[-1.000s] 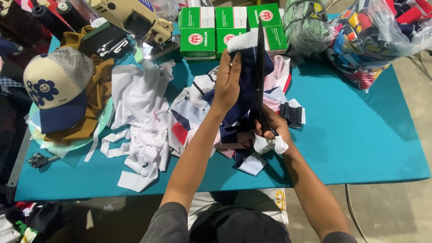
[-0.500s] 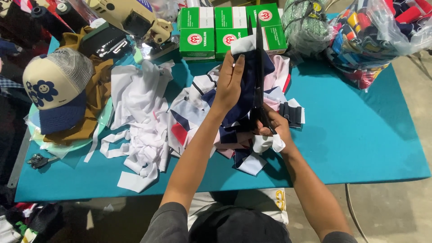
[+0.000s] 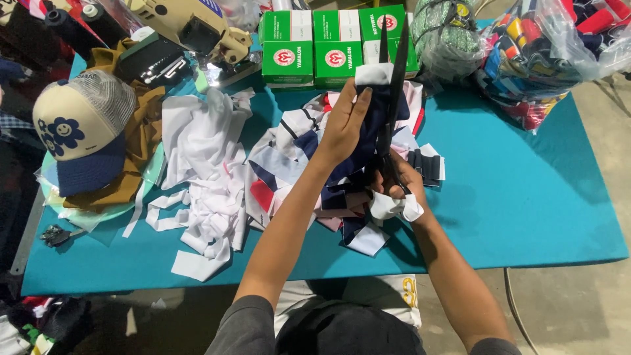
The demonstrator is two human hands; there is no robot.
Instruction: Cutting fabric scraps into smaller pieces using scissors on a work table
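Item: fabric strip (image 3: 368, 112), navy w/ white end, held upright at centre frame, above the scrap heap.
Left hand (image 3: 342, 128): closed on the strip, fingers wrapped round its left side, thumb behind; grips just below the white tip.
Right hand (image 3: 394, 181): closed through the handles of the scissors (image 3: 391, 85), lower centre, w/ a white scrap bunched under the wrist. Blades point up, slightly parted, running along the strip's right edge, touching or nearly so; can't tell which.
Position: strip sits between the two hands, left fingers just beside the blades.
Risks (judged): blade tips close to left fingertips, so a nick is possible if the strip slips or the hand creeps up; soft cloth may fold in the blades & give a crooked cut; loose end may drop into the heap.
Surroundings: blue table (image 3: 526, 197); white scrap pile (image 3: 204, 171) left of centre; mixed navy/white/red scraps (image 3: 289, 171) under the hands; cap (image 3: 82, 131) at left; green boxes (image 3: 315, 46) top centre; bag of cloth (image 3: 552, 46) upper right.
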